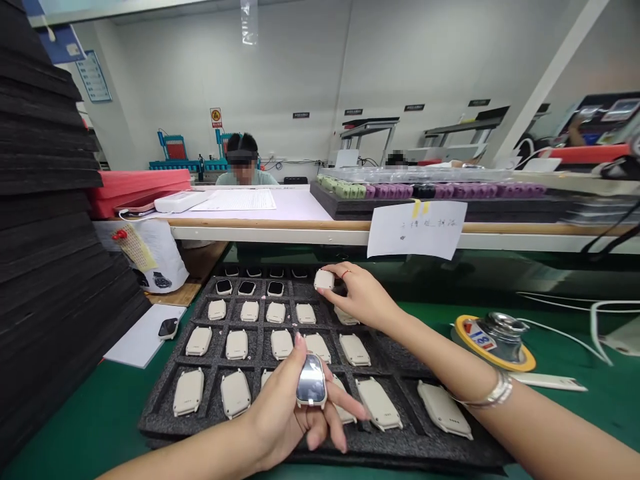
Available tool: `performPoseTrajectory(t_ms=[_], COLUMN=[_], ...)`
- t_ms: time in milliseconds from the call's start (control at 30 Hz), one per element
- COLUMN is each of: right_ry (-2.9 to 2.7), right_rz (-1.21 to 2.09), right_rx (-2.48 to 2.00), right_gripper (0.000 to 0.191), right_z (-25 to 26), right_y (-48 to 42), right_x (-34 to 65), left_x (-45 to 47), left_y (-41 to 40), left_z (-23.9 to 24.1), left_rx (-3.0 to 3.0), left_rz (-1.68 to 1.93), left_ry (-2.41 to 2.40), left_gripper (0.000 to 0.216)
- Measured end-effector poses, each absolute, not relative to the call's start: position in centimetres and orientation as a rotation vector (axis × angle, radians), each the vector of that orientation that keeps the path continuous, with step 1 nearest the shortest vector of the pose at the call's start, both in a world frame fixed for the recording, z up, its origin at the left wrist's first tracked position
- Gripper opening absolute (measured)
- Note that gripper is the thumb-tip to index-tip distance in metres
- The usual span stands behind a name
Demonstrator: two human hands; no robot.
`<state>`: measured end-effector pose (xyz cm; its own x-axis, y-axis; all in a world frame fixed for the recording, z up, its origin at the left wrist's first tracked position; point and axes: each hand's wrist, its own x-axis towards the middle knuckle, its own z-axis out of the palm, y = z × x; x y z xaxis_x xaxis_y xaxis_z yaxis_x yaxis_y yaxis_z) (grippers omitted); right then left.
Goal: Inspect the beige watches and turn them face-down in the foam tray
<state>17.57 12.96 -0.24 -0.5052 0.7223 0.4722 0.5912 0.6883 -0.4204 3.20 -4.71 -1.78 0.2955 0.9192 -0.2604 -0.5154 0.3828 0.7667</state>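
In my left hand (293, 413) lies a smartwatch body (311, 381), its dark glossy screen turned up and its pale case held between thumb and fingers. Further back, my right hand (357, 293) pinches a cream watch body (325, 279) by its edges, back side toward me, over the far rows of the black foam tray (215, 413). Cream watch bodies (237, 345) sit back side up in the nearer compartments. Toward the far left of the tray, several watches (247, 288) show dark screens. My left forearm and hand hide part of the front rows.
Left of the tray, a watch (169, 328) rests at the edge of white paper (143, 337), near a tall stack of black foam (45, 220). A glass bottle (500, 337) stands by a yellow tape roll (463, 327) at right. A shelf edge (280, 232) crosses behind; a person (245, 163) sits beyond.
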Motion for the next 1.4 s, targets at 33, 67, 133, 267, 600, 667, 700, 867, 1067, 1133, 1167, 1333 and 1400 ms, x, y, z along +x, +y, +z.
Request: performPoseTrajectory(t_ms=[33,67,133,267,600,667,700,867,1067,1133,1167,1333,1400], right_ry=[-2.267,-2.27,-2.279,-2.227,-2.31,-2.345,-2.355,-2.317,-2.207,-2.04,-1.926,-1.447,-1.392], right_rz=[0.261,0.262,0.297,0.372,0.732,0.817,0.845,0.756,0.68,0.739,0.78,1.042,1.145], right_rx=[-1.02,-1.036,-1.042,-0.985,-0.264,-0.271,-0.294,-0.29,-0.281,-0.326,-0.371,-0.571,-0.582], right_gripper=[0.032,0.029,0.025,0.027,0.038,0.042,0.038,0.016,0.005,0.007,0.01,0.025,0.026], right_z=[-0.8,-1.3,-2.3,-2.2,1.0,0.3,-0.1,-0.9,-0.8,-0.7,-0.7,-0.6,-0.7], right_y=[13.7,14.4,15.4,14.3,2.4,2.1,2.1,2.2,1.7,1.9,2.2,3.8,3.9], right_x=[17.5,17.5,17.8,18.5,19.4,19.5,19.6,19.8,19.6,19.6,19.6,19.8,19.7], left_x=[3.2,3.2,3.3,3.3,3.3,3.3,3.3,3.2,3.2,3.2,3.2,3.1,3.1], left_y=[-4.8,-4.8,-4.9,-4.8,-4.5,-4.4,-4.3,-4.1,-4.2,-4.2,-4.3,-4.4,-4.4], left_z=[-1.7,-1.6,-1.4,-1.2,-1.9,-2.0,-2.0,-2.0,-2.2,-2.0,-1.9,-1.4,-1.4], left_rx=[0.639,0.658,0.685,0.686,0.498,0.466,0.455,0.393,0.413,0.446,0.464,0.501,0.5], left_rz=[1.043,1.052,1.074,1.073,1.073,1.082,1.086,1.088,1.11,1.092,1.079,1.045,1.049], left_ry=[0.78,0.793,0.816,0.812,0.758,0.754,0.751,0.727,0.702,0.725,0.737,0.755,0.748], left_gripper=[0.058,0.058,0.056,0.057,0.041,0.044,0.045,0.039,0.035,0.037,0.038,0.043,0.042])
